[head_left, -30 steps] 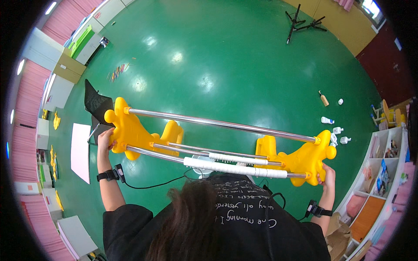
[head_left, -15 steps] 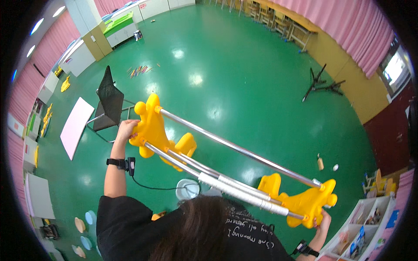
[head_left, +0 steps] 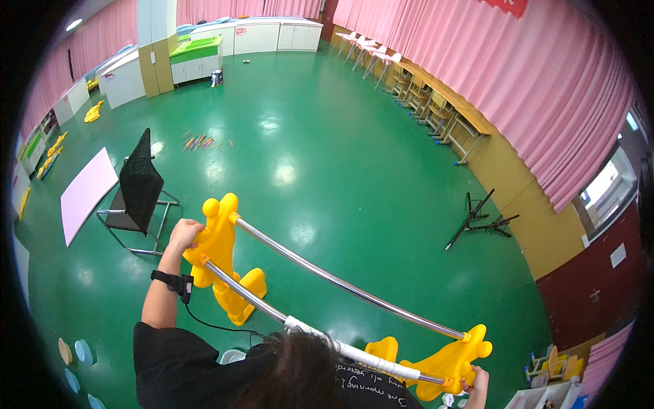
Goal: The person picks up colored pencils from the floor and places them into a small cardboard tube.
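Stretched across in front of me is a rack with yellow, animal-shaped plastic end panels and shiny metal bars. My left hand is closed on the edge of its left end panel. At the other end, my right hand grips the outer edge of the right end panel, its fingers partly hidden. A white sleeve covers part of the near bar. My hair and black shirt hide some of the rack's near side.
To the left are a black chair and a pale pink board. Colored sticks lie scattered on the green floor. A black folded stand lies at right. A pale basin and several round stools are close by.
The view has tilted up, showing more of the far wall. The rack now sits lower and slightly left in view, with fewer bars visible. Both hands stay on its ends.
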A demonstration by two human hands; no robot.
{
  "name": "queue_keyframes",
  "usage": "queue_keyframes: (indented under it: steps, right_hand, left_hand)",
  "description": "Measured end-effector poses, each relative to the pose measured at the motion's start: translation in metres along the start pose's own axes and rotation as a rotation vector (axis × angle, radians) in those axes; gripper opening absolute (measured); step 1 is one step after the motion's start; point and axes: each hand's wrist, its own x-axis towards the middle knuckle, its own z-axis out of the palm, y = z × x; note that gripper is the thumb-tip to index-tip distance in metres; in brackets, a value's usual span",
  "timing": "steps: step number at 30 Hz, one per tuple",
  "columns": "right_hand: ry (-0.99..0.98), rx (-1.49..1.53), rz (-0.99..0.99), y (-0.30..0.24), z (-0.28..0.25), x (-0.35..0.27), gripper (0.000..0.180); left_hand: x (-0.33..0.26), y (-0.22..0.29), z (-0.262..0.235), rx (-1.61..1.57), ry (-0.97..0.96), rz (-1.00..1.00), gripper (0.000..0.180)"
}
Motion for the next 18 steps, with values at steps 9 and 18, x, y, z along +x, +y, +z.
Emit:
queue_keyframes:
  steps: [9,18]
  right_hand:
    - [-0.089,-0.035,-0.006,-0.135,0.096,0.092,0.03]
    - [-0.155,-0.093,-0.14,-0.295,0.201,0.239,0.039]
  left_hand:
    - [0.091,0.066,0.034,-0.033,0.065,-0.004,0.029]
    - [0.165,0.151,0.099,-0.096,0.189,0.01,0.031]
